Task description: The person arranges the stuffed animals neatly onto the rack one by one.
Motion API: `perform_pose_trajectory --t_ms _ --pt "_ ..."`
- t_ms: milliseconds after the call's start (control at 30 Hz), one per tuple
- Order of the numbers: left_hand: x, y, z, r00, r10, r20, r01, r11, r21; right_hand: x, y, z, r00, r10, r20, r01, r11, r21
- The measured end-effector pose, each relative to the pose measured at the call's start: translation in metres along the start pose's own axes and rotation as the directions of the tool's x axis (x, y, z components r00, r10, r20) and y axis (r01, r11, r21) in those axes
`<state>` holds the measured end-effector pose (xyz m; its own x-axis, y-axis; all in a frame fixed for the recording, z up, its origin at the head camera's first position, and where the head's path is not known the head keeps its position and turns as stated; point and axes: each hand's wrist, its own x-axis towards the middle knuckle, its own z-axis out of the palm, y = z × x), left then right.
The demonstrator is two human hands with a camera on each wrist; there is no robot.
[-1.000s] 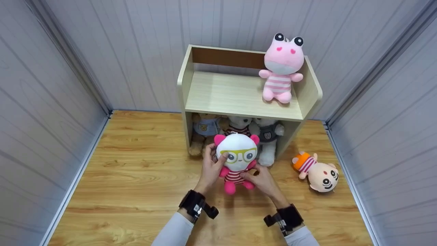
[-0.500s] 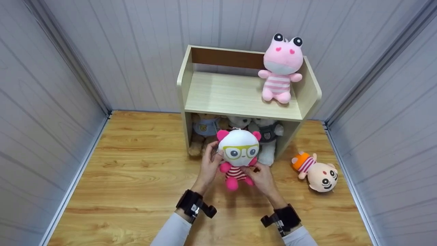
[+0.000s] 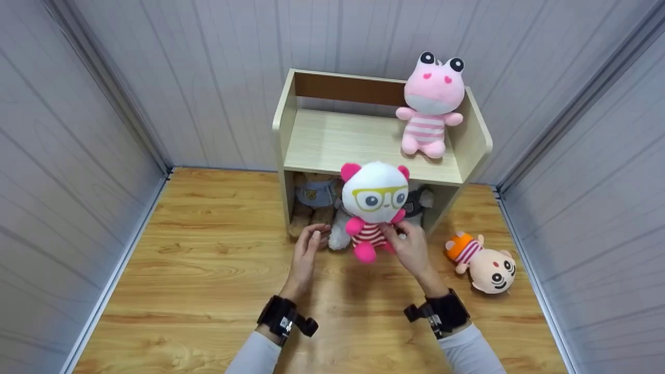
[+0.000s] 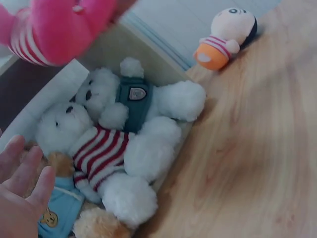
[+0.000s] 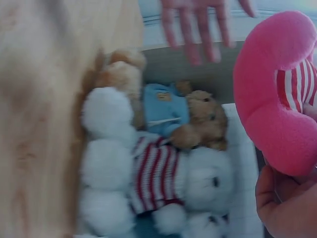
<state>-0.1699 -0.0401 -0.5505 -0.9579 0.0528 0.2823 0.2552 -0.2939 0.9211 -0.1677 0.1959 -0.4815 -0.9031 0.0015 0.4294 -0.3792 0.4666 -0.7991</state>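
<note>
A panda plush toy with pink ears, yellow glasses and a red-striped body is held upright in front of the small wooden shelf. My right hand grips it by the side of its body, thumb on the stripes. In the right wrist view, the toy's pink underside hangs above the lower compartment. Lower and to the left, my left hand is apart from the panda, its fingers extended with nothing in them. It is near the brown bear in a blue shirt.
Inside the lower compartment sit a white bear in a striped sweater and another in a dark green top. A pink frog plush sits on the right of the upper board. A doll in orange shorts lies on the wooden floor at right.
The panda has risen toward the shelf's upper board, carried by my right hand. My left hand has let go of its head and drawn away down and to the left.
</note>
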Motion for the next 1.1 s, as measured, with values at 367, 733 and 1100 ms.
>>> perform_pose_trajectory --t_ms 367,733,1100 --pt "-0.012 0.01 -0.003 0.998 -0.055 -0.02 0.054 0.998 -0.026 0.056 -0.037 -0.002 0.989 -0.05 -0.142 0.051 0.999 -0.001" --pt "-0.014 0.006 -0.004 0.997 -0.072 -0.031 0.071 0.997 -0.018 0.121 -0.056 0.008 0.972 -0.053 -0.228 0.025 0.992 -0.127" --pt "-0.017 0.008 -0.007 0.996 -0.069 -0.048 0.071 0.997 0.034 0.16 -0.059 0.011 0.971 -0.038 -0.237 -0.009 0.981 -0.196"
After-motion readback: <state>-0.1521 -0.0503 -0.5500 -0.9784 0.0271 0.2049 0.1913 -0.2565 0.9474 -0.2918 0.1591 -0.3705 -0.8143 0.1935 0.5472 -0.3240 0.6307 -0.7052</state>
